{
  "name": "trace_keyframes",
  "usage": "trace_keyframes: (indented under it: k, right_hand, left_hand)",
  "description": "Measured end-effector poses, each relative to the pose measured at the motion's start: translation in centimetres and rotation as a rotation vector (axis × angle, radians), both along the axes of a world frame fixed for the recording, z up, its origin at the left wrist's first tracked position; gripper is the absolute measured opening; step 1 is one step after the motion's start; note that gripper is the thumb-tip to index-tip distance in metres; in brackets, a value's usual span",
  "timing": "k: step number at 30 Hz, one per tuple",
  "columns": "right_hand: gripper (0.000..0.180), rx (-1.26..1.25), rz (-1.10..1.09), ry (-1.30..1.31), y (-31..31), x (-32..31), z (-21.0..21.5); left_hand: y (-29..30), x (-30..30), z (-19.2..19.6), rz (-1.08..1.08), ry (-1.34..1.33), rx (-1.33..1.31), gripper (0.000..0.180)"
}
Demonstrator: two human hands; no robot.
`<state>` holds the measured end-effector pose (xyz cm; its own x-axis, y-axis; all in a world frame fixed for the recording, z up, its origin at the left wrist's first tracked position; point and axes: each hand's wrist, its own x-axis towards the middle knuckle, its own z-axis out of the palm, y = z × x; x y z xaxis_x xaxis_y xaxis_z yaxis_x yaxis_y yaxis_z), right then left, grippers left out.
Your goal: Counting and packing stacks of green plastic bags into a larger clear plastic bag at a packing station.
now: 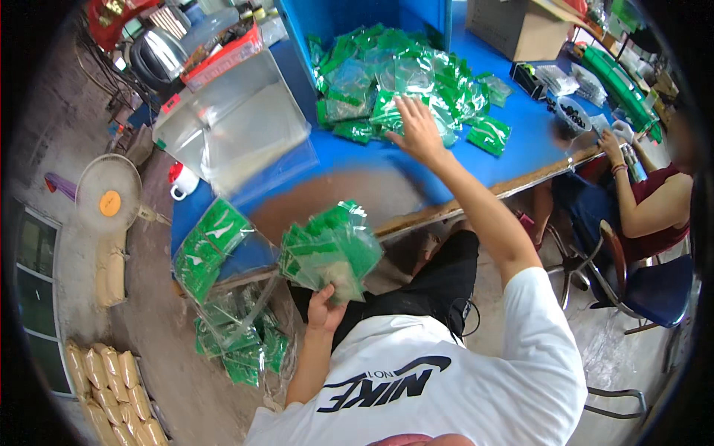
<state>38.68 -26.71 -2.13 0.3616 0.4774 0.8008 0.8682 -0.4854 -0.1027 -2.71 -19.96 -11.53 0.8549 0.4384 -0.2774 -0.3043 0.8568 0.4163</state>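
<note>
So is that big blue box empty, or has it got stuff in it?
Not empty: green packets are heaped inside the blue box, and more lie outside its open side on the blue table.

Left hand grips close in; right hand spreads forward (arm outstretched).

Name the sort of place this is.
Probably a small packing workshop: green packets heaped on a blue table, a co-worker beside it, and sacks stacked on the floor.
</note>
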Motion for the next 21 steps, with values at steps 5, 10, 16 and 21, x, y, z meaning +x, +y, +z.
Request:
trace_keyframes:
  k: [5, 10, 16, 21]
  right_hand:
    - [0.032, -0.275, 0.173, 0.031, -0.9, 5.1, -2.8]
    - [0.02, -0.253, 0.323, 0.292, -2.8, -2.9, 8.7]
    - [0.035, -0.949, 0.323, 0.366, 0.2, -6.7, 5.8]
    - [0.049, -0.083, 0.395, 0.246, 0.7, -11.0, -4.5]
  left_hand:
    - [0.1, -1.9, -1.7, 0.04, 0.06, 0.002, 0.067]
    - [0.9, -2.7, -0.6, -0.001, -0.06, -0.029, 0.066]
    - [2.8, -1.9, -1.2, -0.06, -0.188, 0.013, 0.065]
    - [2.2, -1.3, -0.9, -0.031, -0.193, 0.087, 0.063]
